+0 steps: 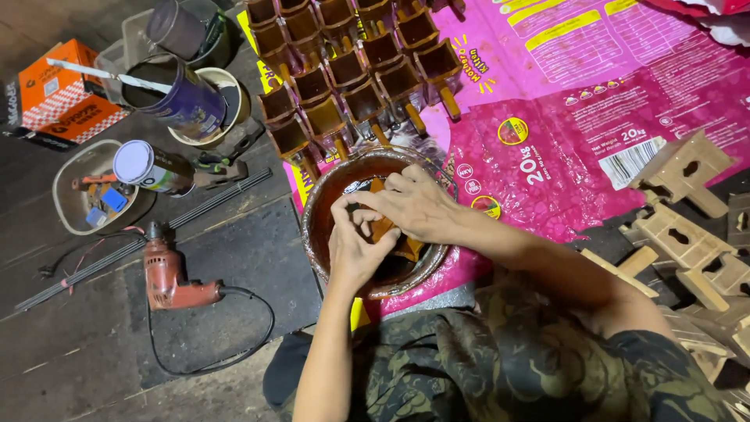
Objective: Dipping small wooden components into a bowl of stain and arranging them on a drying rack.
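1. Brown stain filled the round bowl (312, 227), which sat at the near edge of the pink printed sack (594, 148) spread on the floor; the sack seemingly caught drips.
2. Your left hand (355, 250) and right hand (414, 205) met over the bowl, both closed around a small wooden piece (383, 228), wet and orange-brown, held low in the liquid.
3. Stained wooden pieces (344, 78), boxy with short pegs, stood in rows at the sack's far left corner, glossy and dark, likely set apart to dry.
4. Bare wooden pieces (680, 219), pale and matte with cut-out slots, lay heaped off the sack's right edge.
5. Off the left edge lay a red power drill (168, 277) with its black cord, and open tins (176, 98) on the dark floor.
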